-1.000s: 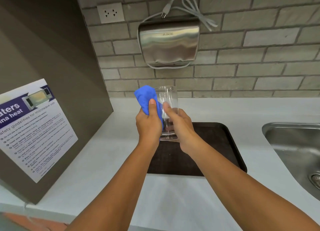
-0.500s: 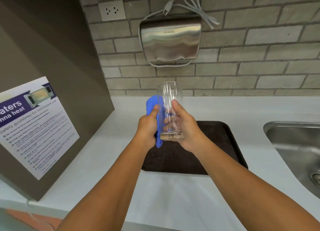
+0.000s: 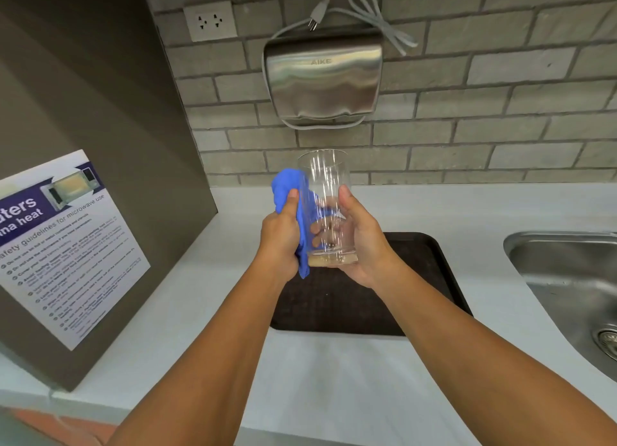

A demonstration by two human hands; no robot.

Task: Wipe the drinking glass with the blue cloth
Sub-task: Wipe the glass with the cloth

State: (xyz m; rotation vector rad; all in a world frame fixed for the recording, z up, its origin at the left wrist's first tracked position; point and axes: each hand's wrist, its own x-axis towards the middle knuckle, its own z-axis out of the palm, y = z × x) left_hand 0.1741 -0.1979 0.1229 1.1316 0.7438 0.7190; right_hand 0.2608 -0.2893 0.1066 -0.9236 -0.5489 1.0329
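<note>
A clear drinking glass point(image 3: 325, 185) is held upright in the air above the dark tray, mouth up. My right hand point(image 3: 360, 241) grips its lower right side, thumb along the wall. My left hand point(image 3: 282, 238) holds a bunched blue cloth point(image 3: 283, 186) pressed against the glass's left side; the cloth pokes out above my thumb and hangs down below my palm. Part of the cloth shows through the glass.
A dark brown tray point(image 3: 420, 285) lies on the white counter point(image 3: 334, 378) under my hands. A steel sink point(image 3: 567, 278) is at the right. A brown box with a microwave notice point(image 3: 66, 245) stands at the left. A steel hand dryer point(image 3: 322, 78) hangs on the brick wall.
The cloth slid down the glass's left side and then back up a little. The glass rose slightly and stays upright in my right hand.
</note>
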